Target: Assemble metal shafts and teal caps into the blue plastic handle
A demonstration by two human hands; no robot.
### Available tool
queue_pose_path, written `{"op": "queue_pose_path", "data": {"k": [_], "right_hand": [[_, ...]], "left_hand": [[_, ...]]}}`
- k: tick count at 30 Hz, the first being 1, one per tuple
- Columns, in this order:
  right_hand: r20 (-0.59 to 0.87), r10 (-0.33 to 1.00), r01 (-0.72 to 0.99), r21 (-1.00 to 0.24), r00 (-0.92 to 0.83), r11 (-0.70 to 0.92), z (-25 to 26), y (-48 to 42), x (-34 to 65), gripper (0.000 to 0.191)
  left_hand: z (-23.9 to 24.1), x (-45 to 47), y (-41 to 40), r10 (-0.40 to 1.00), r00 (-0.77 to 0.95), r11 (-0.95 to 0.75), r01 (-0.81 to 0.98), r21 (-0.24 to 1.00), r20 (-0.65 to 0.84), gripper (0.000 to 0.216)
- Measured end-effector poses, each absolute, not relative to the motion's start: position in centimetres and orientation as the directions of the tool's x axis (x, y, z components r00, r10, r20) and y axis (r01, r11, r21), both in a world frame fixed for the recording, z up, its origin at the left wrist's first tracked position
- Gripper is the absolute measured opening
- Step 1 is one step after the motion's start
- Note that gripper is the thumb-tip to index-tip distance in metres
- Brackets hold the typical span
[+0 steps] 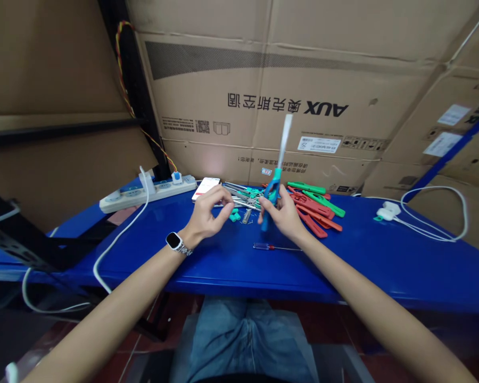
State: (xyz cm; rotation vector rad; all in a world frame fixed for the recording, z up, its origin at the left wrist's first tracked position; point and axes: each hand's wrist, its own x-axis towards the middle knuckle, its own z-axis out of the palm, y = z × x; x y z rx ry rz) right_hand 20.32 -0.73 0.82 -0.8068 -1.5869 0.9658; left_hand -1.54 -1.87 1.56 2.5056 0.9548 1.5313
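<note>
My right hand [288,214] grips a blue-handled tool with a long silver blade [284,141]; the blade points up, blurred, with a teal piece at its base. My left hand [208,213] is held to the left of it, fingers curled toward the thumb in a pinch; I cannot make out anything in it. Small teal pieces [234,215] and a short metal part [246,216] lie between the hands. Behind them is a pile of slim metal strips [239,198]. Red handles [313,211] and green handles [323,200] are heaped beyond my right hand.
A screwdriver [264,246] lies near the table's front. A phone [206,187] and a white power strip [165,189] with cables are at the left. A white charger [388,211] with a looped cable lies right. Cardboard [207,64] walls the back of the blue table [367,255].
</note>
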Motion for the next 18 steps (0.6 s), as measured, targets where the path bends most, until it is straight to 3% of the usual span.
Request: {"op": "queue_pose_path", "data": {"k": [4, 8, 12, 18], "right_hand": [[0.362, 0.843, 0.349, -0.79, -0.398, 0.504, 0.4, -0.5, 20.9, 0.037], [0.33, 0.735, 0.591, -0.443, -0.592, 0.674, 0.1, -0.9, 20.6, 0.026], [0.223, 0.7, 0.655, -0.248, -0.678, 0.713, -0.1, -1.3, 20.2, 0.036], [0.165, 0.663, 0.617, -0.258, -0.73, 0.743, -0.9, -0.8, 20.1, 0.046]], "left_hand": [[1.1, -2.1, -2.0, 0.32, 0.3, -0.867, 0.475, 0.149, 0.899, 0.025], [1.0, -1.5, -2.1, 0.191, 0.457, -0.911, 0.411, -0.016, 0.869, 0.013], [1.4, -1.0, -2.1, 0.269, 0.594, -0.923, 0.384, 0.026, 0.758, 0.008], [1.4, -1.1, -2.0, 0.453, 0.662, -0.884, 0.422, 0.203, 0.597, 0.005]]}}
